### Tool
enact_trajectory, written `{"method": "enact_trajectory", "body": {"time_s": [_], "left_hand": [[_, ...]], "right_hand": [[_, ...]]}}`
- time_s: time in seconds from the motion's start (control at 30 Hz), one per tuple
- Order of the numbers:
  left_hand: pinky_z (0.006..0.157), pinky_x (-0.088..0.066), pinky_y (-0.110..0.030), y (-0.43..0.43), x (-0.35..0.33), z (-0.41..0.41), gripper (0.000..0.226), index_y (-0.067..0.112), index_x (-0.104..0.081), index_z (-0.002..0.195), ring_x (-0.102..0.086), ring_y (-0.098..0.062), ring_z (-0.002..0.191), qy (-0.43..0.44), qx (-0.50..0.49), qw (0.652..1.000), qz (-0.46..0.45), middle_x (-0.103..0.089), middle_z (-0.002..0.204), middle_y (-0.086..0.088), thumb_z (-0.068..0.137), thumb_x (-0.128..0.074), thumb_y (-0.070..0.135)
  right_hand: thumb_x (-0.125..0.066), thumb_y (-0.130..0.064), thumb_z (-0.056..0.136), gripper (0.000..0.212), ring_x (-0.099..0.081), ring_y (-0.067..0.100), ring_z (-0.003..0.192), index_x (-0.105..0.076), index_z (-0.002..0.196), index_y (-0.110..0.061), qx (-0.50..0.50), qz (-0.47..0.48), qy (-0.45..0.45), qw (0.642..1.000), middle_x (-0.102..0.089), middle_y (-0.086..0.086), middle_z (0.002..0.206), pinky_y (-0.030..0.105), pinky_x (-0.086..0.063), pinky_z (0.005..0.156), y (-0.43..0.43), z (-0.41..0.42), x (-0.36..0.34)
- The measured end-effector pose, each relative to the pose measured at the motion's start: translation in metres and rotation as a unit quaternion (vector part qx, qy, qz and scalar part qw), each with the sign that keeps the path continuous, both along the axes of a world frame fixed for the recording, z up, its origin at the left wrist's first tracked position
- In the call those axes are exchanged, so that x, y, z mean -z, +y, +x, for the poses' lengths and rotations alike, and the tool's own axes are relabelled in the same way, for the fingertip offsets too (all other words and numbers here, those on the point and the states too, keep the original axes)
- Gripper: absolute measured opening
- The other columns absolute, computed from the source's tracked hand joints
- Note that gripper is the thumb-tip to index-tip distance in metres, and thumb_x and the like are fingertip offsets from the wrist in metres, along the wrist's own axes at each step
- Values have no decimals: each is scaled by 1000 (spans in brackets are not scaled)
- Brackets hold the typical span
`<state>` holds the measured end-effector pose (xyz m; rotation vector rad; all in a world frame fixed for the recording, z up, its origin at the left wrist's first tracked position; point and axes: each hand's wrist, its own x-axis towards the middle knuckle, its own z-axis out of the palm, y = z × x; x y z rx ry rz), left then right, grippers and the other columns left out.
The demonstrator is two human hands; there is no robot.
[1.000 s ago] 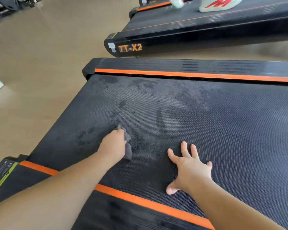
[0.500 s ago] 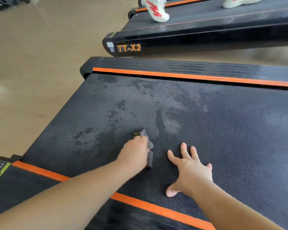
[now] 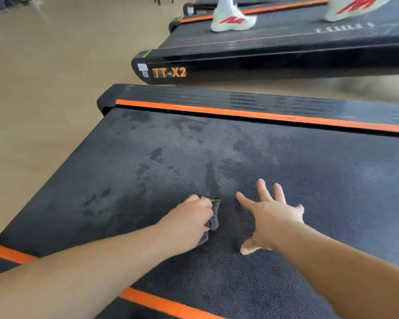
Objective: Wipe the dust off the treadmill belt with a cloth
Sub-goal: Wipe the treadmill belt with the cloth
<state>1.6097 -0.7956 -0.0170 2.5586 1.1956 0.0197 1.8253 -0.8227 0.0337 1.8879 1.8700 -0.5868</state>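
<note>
Tan gym flooring (image 3: 44,88) surrounds a black treadmill belt (image 3: 297,185), patchy with dust and darker smears. Toward its near edge a bunched dark grey cloth (image 3: 214,221) lies on the belt, gripped by the left hand (image 3: 187,223), whose fingers curl round it. The cloth pokes out toward the right hand (image 3: 273,217), just beside it, its fingers (image 3: 263,189) spread wide and holding nothing. Beyond, white-and-red shoes (image 3: 232,19) stand on a neighbouring treadmill (image 3: 274,63) marked TT-X2.

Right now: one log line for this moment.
step: wiping | left hand: grips cloth on belt | right hand: fingers spread, beside cloth | belt: smudges beyond cloth
</note>
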Motion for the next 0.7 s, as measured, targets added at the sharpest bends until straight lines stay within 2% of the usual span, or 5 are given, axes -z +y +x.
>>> {"method": "enact_trajectory", "body": {"time_s": [0.1, 0.33, 0.43, 0.57, 0.7], "left_hand": [[84, -43, -37, 18, -1, 3, 10, 17, -61, 88, -47, -20, 96, -20, 14, 1000, 20, -55, 102, 2, 94, -58, 25], [77, -48, -41, 87, 13, 42, 13, 13, -67, 97, -52, -22, 87, -131, -206, 968, 59, -58, 89, -2, 88, -69, 21], [71, -46, -41, 70, 19, 64, 11, 12, -67, 96, -49, -22, 89, -92, -114, 981, 124, -53, 91, -1, 93, -62, 21], [69, -40, -36, 66, 13, 40, 11, 15, -59, 102, -41, -17, 88, -33, 133, 989, 56, -44, 93, 4, 95, -53, 21], [72, -46, -47, 110, 6, 31, 10, 8, -58, 85, -45, -22, 83, -25, -29, 995, 93, -41, 86, 0, 94, -59, 14]], "right_hand": [[-82, -77, 58, 132, 22, 32, 156, 11, 151, -66, 59, -33, 42, 997, 30, -10, 167, 77, -25, 113, -2, 16, 16], [-84, -71, 61, 131, 24, 31, 156, 11, 150, -66, 69, -42, 67, 994, 31, -12, 166, 80, -21, 111, 4, 19, 28], [-86, -68, 61, 131, 26, 32, 155, 10, 151, -65, 73, -49, 72, 994, 31, -11, 166, 82, -18, 110, 5, 20, 29], [-87, -67, 62, 132, 27, 33, 154, 10, 152, -63, 71, -49, 74, 994, 32, -10, 166, 83, -17, 110, 7, 21, 31], [-87, -65, 63, 132, 28, 34, 154, 11, 152, -64, 73, -52, 78, 993, 34, -9, 166, 83, -15, 110, 8, 21, 31]]}}
